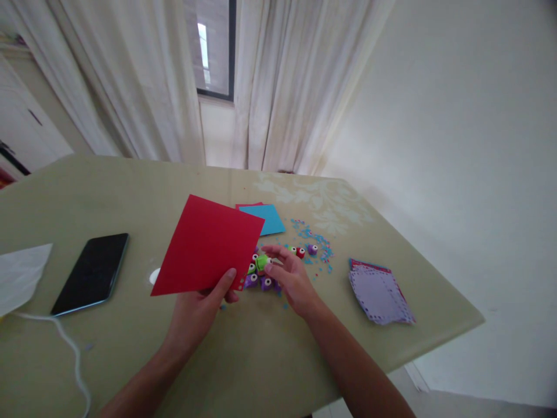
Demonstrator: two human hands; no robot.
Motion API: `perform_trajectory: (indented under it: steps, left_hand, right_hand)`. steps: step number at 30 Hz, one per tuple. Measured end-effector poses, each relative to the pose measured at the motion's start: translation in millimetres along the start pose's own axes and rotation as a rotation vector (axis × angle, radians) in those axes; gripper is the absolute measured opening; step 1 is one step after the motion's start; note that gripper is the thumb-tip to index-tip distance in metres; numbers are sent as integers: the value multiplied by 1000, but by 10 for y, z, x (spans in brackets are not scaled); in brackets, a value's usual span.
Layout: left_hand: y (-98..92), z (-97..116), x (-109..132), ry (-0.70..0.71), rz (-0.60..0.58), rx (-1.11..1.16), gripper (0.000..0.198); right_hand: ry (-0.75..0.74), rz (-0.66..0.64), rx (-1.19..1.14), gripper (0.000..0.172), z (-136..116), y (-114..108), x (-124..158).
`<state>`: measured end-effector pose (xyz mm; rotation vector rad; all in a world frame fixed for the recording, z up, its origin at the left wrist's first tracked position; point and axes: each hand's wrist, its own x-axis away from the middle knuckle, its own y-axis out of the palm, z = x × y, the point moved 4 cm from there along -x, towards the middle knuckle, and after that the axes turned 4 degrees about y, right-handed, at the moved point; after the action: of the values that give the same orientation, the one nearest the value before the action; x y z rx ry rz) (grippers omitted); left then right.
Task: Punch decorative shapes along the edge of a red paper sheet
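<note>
My left hand [198, 310] pinches the lower edge of a red paper square [206, 247], held tilted above the table. My right hand [291, 278] grips a small green paper punch [262, 262] between thumb and fingers, right at the red sheet's lower right edge. Several small purple, green and red punches [261, 281] lie on the table just under and beside that hand.
A blue sheet [266, 217] lies behind the red one, with blue confetti [315, 241] scattered to its right. A stack of punched purple and red sheets [379, 293] sits at the right. A black phone [92, 271], white paper [20, 273] and a cord lie left.
</note>
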<state>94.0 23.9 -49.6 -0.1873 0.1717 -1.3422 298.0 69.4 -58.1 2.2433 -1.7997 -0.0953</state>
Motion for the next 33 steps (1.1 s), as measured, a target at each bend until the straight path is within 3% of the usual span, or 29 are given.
perform_trajectory:
  steps: [4, 12, 23, 33]
  left_hand:
    - [8, 22, 20, 5, -7, -18, 43]
    - [-2, 52, 14, 30, 19, -22, 41]
    - [1, -15, 13, -2, 21, -62, 45]
    - [23, -13, 28, 0, 23, -21, 41]
  right_hand:
    - [83, -93, -11, 46, 27, 120, 47]
    - [142, -72, -80, 49, 0, 189, 110]
    - [61, -83, 70, 44, -98, 166, 98]
    - [61, -87, 4, 47, -35, 155, 95]
